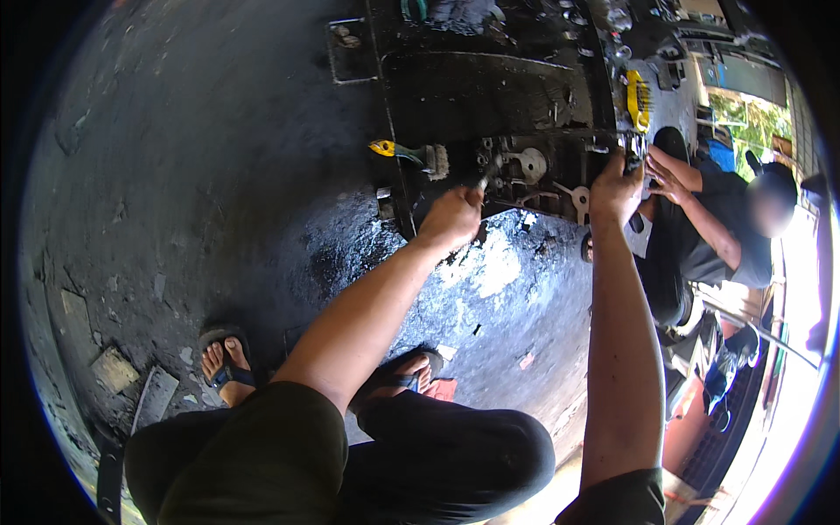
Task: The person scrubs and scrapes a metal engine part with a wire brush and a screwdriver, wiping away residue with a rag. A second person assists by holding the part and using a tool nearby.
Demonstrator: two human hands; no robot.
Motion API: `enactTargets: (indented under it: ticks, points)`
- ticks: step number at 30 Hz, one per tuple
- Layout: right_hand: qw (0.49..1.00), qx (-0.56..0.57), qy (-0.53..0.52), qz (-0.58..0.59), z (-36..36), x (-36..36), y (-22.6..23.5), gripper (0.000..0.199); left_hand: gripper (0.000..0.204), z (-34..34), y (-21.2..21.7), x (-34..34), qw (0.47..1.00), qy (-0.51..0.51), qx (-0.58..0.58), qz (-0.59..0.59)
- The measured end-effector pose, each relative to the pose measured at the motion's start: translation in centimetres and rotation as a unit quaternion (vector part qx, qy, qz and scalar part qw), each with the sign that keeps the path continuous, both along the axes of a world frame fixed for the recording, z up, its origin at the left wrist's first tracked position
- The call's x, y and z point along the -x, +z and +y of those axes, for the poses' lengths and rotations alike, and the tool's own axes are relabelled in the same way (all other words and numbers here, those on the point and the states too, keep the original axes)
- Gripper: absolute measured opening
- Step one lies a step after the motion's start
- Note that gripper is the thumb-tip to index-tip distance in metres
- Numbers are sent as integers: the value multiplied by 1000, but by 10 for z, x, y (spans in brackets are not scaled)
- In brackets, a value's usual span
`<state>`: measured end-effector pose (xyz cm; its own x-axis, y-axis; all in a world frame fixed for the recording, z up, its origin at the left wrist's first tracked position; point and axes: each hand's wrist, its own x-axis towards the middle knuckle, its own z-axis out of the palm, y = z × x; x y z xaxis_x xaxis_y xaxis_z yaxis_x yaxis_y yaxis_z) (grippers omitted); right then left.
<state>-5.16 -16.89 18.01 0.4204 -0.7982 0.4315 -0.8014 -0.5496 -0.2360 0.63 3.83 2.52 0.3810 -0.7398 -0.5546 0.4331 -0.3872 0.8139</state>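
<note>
Oily floor (219, 201); left hand (451, 219) grips a tool (490, 171) on the engine (534, 166); right hand (617, 188) clasps its edge; brace firmly.

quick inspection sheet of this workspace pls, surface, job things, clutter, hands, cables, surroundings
surface: dark, oil-stained concrete floor with a black greasy tray on it
job's things: grimy metal engine part on the tray's near edge
clutter: yellow-handled brush, yellow tool, broken slabs on the floor
hands: left hand closed around a thin tool at the part; right hand gripping the part's right end
cables: nothing seen
surroundings: a second person crouches at the right, hands at the same part; the wearer's sandalled feet below
</note>
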Motion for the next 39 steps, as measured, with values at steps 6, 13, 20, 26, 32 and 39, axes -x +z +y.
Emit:
enactTargets:
  ticks: [6,13,20,26,32,39]
  points:
    - [999,31,-12,-6,7,-3,3,52,31,-12,11,-78,946,95,-18,-310]
    - [1000,19,-5,-8,6,-2,2,50,47,-6,11,-133,760,-60,-120,-636]
    - [999,43,-22,6,10,-6,3,48,33,25,0,-99,697,-309,-156,-628]
    - [999,33,7,-20,12,-5,5,41,27,38,36,-97,843,-141,-88,-512]
    - [999,33,-10,-7,11,-6,4,43,30,39,55,-34,931,27,1,-364]
    - [1000,22,-20,-9,13,-7,5,41,26,25,63,-48,933,-23,-12,-359]
